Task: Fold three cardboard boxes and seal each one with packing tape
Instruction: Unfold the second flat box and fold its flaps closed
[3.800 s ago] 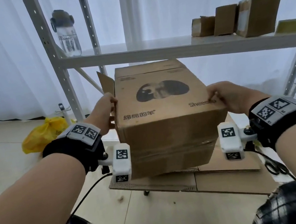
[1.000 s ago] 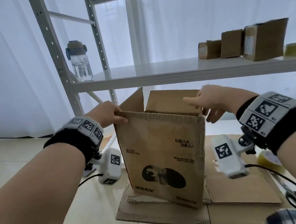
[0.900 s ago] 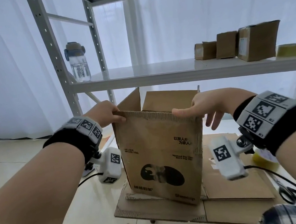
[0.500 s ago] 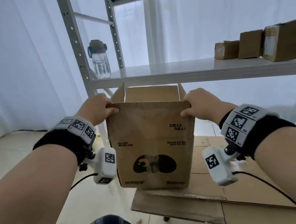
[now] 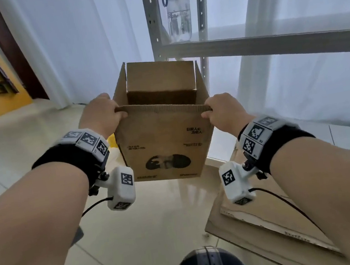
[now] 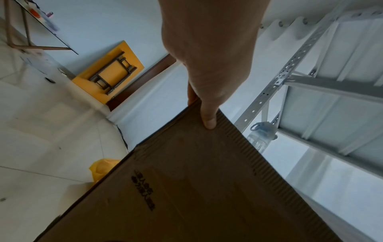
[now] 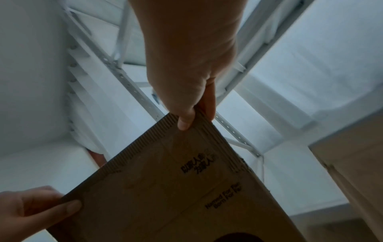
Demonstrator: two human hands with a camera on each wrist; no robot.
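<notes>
Above the tiled floor (image 5: 139, 233), clear of it: one cardboard box (image 5: 166, 142), upright, top flaps open, printed face toward the person. Left hand (image 5: 101, 118) and right hand (image 5: 223, 111) each pinch a top corner of the near flap, thumb on the outer face, fingers curled over the edge. Alongside: metal shelving (image 5: 269, 43) bearing a water bottle (image 5: 178, 14); flattened cardboard (image 5: 273, 219) at lower right.

pale tiled floor (image 5: 139, 233) (glossy) bears flattened cardboard sheets (image 5: 261, 217); metal shelf (image 5: 269, 39) carries a water bottle (image 5: 178, 16)
</notes>
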